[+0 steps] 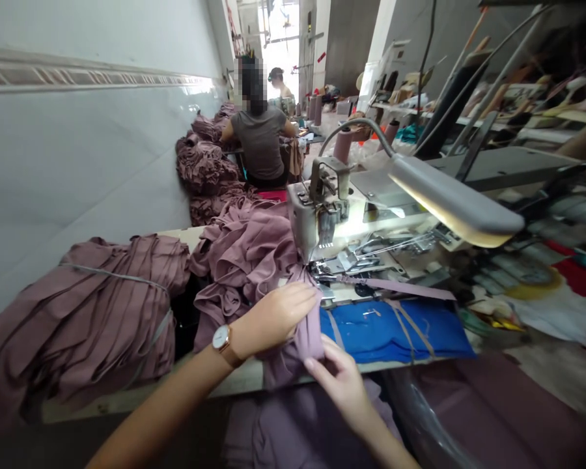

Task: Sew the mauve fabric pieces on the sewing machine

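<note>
Mauve fabric (314, 332) runs from the needle area of a sewing machine (317, 215) toward me. On top of it, just in front of the needles, rests my left hand (290, 307), closed on the cloth with its fingers together; its fingertips' undersides are hidden. A wristwatch (221, 337) is on that wrist. Lower and to the right, my right hand (339, 376) pinches the fabric's edge between thumb and fingers. A narrow mauve strip (395, 286) leads into the machine from the right. Loose mauve cloth (254, 247) is heaped left of the machine head.
A tied bundle of mauve pieces (127, 286) lies at the left by the wall. A blue padded bundle (385, 329) is strapped along the table's front edge. The lamp (449, 192) hangs over the machine. Ahead, a person in a grey shirt (261, 140) sits beside fabric piles (205, 159).
</note>
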A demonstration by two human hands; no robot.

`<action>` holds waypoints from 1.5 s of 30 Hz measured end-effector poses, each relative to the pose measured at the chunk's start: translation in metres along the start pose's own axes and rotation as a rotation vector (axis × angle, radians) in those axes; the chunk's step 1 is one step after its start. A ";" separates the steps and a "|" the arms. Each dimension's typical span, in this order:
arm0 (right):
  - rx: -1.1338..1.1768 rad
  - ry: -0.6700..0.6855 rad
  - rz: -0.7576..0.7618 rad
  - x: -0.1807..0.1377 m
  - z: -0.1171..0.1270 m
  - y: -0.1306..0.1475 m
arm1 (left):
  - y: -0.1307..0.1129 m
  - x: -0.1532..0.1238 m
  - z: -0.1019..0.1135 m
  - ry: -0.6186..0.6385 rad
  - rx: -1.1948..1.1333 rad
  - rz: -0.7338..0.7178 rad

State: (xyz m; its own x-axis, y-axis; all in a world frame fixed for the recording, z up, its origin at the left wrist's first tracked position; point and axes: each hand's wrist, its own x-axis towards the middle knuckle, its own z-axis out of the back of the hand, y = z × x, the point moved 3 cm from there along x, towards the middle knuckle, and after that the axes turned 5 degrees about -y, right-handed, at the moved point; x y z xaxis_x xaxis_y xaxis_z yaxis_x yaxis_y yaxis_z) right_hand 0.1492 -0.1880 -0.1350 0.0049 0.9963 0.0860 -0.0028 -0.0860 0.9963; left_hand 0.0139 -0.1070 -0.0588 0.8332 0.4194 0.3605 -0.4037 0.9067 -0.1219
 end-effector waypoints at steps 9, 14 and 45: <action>0.298 0.031 -0.300 -0.002 0.036 -0.013 | 0.017 0.002 -0.011 -0.113 -0.047 0.118; 0.324 0.032 -0.326 0.004 0.030 -0.021 | 0.022 0.003 -0.010 -0.151 -0.080 0.173; 0.021 0.730 0.047 -0.002 0.021 0.086 | -0.023 -0.144 0.065 -0.735 -0.556 1.471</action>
State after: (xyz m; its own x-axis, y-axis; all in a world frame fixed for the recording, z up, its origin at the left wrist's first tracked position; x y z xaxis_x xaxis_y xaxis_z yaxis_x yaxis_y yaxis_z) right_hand 0.1696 -0.1978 -0.0495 -0.6627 0.7404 0.1122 0.0323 -0.1214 0.9921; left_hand -0.1213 -0.1917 -0.0481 -0.4768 0.8779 -0.0436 -0.3056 -0.2121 -0.9282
